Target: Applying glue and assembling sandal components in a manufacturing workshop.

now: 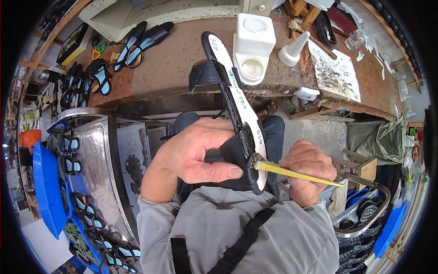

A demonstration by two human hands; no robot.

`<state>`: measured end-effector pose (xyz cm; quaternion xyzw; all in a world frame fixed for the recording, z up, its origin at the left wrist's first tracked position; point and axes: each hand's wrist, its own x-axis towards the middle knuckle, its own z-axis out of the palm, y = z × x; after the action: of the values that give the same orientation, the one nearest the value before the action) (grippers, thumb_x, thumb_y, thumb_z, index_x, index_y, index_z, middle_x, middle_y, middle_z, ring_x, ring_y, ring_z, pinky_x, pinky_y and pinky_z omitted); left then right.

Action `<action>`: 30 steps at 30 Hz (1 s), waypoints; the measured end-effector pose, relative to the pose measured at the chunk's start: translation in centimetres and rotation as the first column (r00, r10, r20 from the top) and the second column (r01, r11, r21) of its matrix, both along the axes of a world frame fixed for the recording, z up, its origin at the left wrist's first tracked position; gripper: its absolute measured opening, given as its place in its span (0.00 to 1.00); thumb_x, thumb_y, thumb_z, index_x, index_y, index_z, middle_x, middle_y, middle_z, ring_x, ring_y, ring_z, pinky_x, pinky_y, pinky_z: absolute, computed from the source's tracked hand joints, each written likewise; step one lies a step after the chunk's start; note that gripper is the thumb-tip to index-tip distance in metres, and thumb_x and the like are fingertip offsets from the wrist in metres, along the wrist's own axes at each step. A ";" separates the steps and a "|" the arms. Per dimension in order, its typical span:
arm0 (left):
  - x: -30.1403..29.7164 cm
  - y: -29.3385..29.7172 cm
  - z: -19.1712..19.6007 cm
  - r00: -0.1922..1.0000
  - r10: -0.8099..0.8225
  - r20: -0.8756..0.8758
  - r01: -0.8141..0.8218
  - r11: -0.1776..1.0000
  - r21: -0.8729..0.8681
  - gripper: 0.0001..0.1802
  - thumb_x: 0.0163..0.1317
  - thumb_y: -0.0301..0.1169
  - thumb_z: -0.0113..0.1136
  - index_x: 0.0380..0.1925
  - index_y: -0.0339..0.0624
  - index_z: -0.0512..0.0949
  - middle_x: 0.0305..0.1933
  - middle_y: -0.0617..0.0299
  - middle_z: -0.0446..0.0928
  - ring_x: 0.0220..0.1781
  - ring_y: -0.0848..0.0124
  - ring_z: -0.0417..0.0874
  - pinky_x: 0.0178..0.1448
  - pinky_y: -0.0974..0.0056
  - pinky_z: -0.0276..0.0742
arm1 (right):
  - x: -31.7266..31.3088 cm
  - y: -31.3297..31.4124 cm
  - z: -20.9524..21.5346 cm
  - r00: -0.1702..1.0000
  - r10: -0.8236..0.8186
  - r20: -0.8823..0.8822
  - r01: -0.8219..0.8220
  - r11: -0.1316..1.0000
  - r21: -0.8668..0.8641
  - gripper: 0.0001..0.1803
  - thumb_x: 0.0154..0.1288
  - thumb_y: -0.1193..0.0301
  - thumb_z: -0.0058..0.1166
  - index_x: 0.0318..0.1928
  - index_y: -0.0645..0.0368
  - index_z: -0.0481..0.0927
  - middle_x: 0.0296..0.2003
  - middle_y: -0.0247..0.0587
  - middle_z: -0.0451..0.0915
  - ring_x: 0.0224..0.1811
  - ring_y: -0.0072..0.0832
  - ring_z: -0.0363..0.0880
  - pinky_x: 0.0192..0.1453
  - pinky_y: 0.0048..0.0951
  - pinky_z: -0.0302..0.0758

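Observation:
My left hand (194, 155) grips an unfinished black sandal (228, 68) by its wide front strap, thumb on the near side. The sandal stands lengthwise in front of my chest, its long white printed face toward me with a black edge around it. A black strap with a fastening sticks out on its far left part. In my right hand (309, 171) is a slim yellow-handled brush (292, 172), pinched between thumb and fingers. Its dark, clotted bristles touch the sandal's edge near the lower end, beside the front strap.
On the brown workbench (159, 68) stand a white plastic pot (254, 45) with a round opening and a white nozzle bottle (292, 51). Several blue-lined sandals (102, 80) lie at left. A stained paper sheet (335, 71) lies at right. Metal-edged racks (98, 160) flank me.

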<state>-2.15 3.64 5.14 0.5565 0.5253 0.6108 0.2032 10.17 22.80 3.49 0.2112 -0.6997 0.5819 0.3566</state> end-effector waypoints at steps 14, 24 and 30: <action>1.7 0.6 0.8 0.999 -0.027 -0.040 0.027 1.000 0.004 0.10 0.49 0.28 0.61 0.30 0.34 0.78 0.34 0.51 0.77 0.35 0.56 0.78 0.42 0.60 0.72 | 3.1 2.0 0.0 0.978 0.207 -0.037 -0.210 0.973 -0.100 0.08 0.45 0.78 0.62 0.28 0.68 0.80 0.22 0.45 0.79 0.21 0.33 0.80 0.22 0.26 0.72; 4.6 0.8 2.1 0.994 -0.034 -0.107 0.030 0.999 -0.036 0.14 0.45 0.28 0.64 0.32 0.33 0.78 0.37 0.48 0.77 0.37 0.50 0.78 0.44 0.58 0.71 | -1.0 2.8 2.3 0.976 0.211 0.062 -0.193 0.956 -0.222 0.06 0.49 0.80 0.59 0.30 0.68 0.81 0.24 0.45 0.80 0.22 0.28 0.76 0.26 0.27 0.71; 5.0 -0.1 2.2 0.988 0.084 -0.129 -0.092 0.994 -0.053 0.13 0.44 0.28 0.64 0.31 0.32 0.78 0.37 0.48 0.77 0.37 0.53 0.78 0.43 0.60 0.71 | 1.1 3.3 0.4 0.919 0.358 -0.166 -0.370 0.928 -0.048 0.07 0.46 0.77 0.61 0.29 0.66 0.82 0.26 0.45 0.81 0.24 0.33 0.79 0.26 0.27 0.74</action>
<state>2.84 3.57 7.32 0.5643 0.5790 0.5668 0.1585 11.27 26.08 3.94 0.3680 -0.5950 0.6471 0.3031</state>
